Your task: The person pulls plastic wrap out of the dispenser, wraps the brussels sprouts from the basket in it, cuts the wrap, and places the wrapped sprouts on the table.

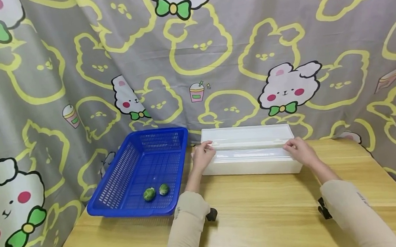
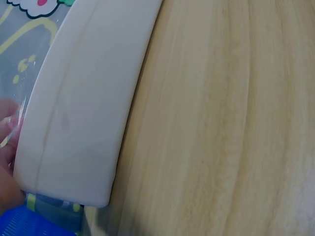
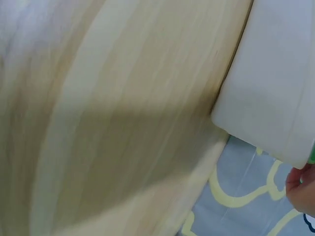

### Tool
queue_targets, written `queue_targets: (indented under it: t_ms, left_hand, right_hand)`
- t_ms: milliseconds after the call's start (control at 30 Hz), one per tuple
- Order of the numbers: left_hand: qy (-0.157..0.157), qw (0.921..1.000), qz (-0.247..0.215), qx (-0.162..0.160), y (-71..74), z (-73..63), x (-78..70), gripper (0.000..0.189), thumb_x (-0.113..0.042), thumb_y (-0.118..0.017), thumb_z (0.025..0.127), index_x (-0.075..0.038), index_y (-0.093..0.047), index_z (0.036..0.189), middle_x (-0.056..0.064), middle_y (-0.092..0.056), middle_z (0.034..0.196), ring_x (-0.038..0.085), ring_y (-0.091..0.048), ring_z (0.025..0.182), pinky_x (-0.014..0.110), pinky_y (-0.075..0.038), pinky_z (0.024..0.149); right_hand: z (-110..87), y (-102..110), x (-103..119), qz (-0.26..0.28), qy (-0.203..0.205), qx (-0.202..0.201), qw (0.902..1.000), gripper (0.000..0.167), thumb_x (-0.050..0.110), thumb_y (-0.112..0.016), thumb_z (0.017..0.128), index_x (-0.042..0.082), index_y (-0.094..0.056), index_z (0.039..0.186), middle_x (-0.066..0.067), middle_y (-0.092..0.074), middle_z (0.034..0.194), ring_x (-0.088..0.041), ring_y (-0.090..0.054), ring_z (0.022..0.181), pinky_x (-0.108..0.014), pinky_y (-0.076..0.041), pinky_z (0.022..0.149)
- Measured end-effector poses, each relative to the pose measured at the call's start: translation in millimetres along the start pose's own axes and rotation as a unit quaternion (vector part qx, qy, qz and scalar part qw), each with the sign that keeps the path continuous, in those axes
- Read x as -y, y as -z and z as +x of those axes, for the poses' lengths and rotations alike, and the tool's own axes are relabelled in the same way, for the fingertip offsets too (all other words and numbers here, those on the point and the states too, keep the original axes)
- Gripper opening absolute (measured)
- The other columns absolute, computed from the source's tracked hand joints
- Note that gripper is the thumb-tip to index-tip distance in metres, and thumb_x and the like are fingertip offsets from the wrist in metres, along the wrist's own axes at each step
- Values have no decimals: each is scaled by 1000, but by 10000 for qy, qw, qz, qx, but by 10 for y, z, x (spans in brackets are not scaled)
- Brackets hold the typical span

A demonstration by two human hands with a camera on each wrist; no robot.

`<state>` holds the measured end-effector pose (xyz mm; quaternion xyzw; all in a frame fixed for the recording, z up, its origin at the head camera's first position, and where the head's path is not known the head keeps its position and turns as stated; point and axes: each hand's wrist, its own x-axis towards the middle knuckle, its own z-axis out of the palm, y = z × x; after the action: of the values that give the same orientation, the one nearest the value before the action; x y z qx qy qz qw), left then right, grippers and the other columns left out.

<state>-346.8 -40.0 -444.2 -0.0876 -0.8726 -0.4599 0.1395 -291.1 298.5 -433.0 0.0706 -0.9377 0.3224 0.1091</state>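
A long white cling film dispenser (image 1: 252, 168) lies on the table, its lid (image 1: 249, 132) tipped up at the back. Clear cling film (image 1: 254, 153) stretches across its opening. At the left end, my left hand (image 1: 203, 157) pinches the film's edge between thumb and fingers; in the left wrist view, glossy film shows at the fingers (image 2: 6, 128). My right hand (image 1: 300, 152) pinches at the right end, and in the right wrist view its curled fingers (image 3: 301, 187) are right at the box corner. The film's roll is hidden inside the box.
Left of the dispenser stands a blue plastic basket (image 1: 135, 213) with two Brussels sprouts (image 1: 149, 194) near its front end. Close behind the table (image 1: 264, 220) hangs a patterned grey curtain (image 1: 221, 69). Dark wrist devices (image 1: 212, 214) sit at both sleeves.
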Motion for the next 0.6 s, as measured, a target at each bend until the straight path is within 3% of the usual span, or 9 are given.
queue_targets:
  t_ms: [167,267,367,500,533,600]
  left_hand:
    - [-289,9993,5,-241,24,9,38,23,-6,-65,78,-4,-69,100,8,-69,84,17,-53,67,45,-34,87]
    - [-474,9975,182,-491,40,6,57,13,-6,-68,78,-3,-72,90,9,-70,82,17,-56,65,34,-42,76]
    - [-454,9971,107,-599,53,-8,64,7,-6,-70,77,-2,-72,82,14,-65,85,21,-55,70,31,-43,70]
    - [-589,9955,-130,-738,37,-1,158,6,-11,-73,76,-6,-73,77,11,-56,84,22,-51,72,32,-42,68]
    - [-804,9928,-238,-856,-18,50,274,8,-18,-73,77,-10,-74,76,7,-56,80,18,-50,70,29,-41,66]
    - [-818,9921,-315,-899,-40,82,332,10,-22,-74,75,-12,-75,76,4,-56,76,16,-49,69,28,-41,64]
  right_hand:
    - [37,-30,-56,9,480,-236,9986,13,9,-60,87,-3,-62,90,-13,-60,81,-19,-50,73,-31,-41,65]
    - [42,-44,-87,118,611,-239,9978,18,4,-64,83,-8,-62,97,-13,-58,82,-17,-49,73,-26,-42,64]
    - [33,-58,-90,130,467,-231,9986,23,2,-62,83,-11,-61,102,-17,-56,86,-22,-49,75,-28,-41,63]
    - [8,-54,-75,84,123,-507,9986,19,6,-60,85,-9,-64,97,-22,-52,93,-31,-48,82,-37,-38,66]
    - [5,-44,-76,109,26,-559,9984,19,7,-60,85,-9,-65,95,-22,-50,93,-32,-47,83,-37,-36,66]
    - [3,-17,-87,193,-139,-604,9979,20,9,-60,86,-9,-65,94,-20,-48,88,-31,-44,81,-37,-34,65]
